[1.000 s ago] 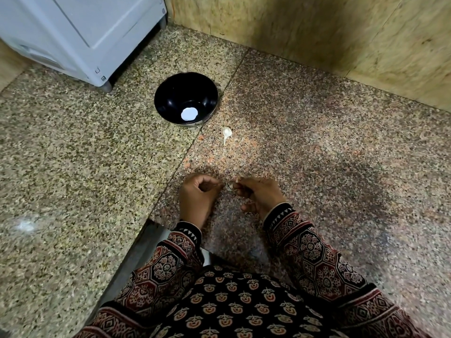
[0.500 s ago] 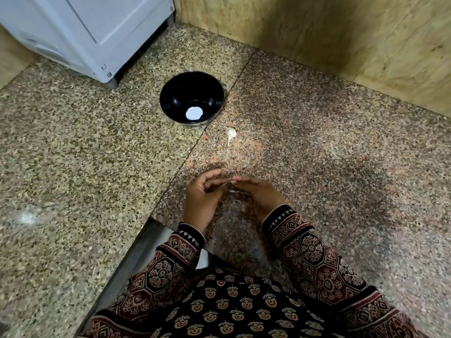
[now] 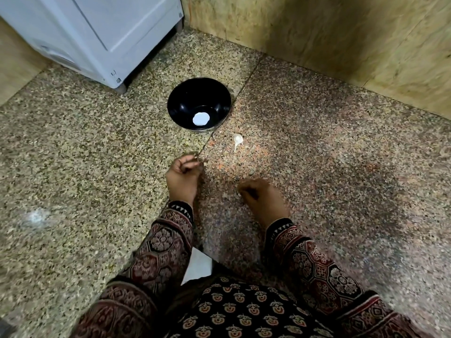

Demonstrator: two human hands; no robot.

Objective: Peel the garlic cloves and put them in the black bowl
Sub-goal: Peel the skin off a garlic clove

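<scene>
The black bowl (image 3: 181,103) stands on the stone floor ahead of me, with only a round white patch showing at its bottom. One unpeeled white garlic clove (image 3: 238,139) lies on the floor just right of the bowl. My left hand (image 3: 182,175) hovers below the bowl, its fingertips pinching a small garlic clove that is mostly hidden by the fingers. My right hand (image 3: 260,197) is lower and to the right, blurred. Its curled fingers pinch a thin scrap that looks like garlic skin.
A white appliance (image 3: 97,32) stands at the back left, close to the bowl. A yellowish wall (image 3: 341,45) runs along the back right. My patterned sleeves and lap fill the bottom of the view.
My hands were together, working on one clove, and have now drawn apart. The left hand moved up toward the bowl and the right moved right and down.
</scene>
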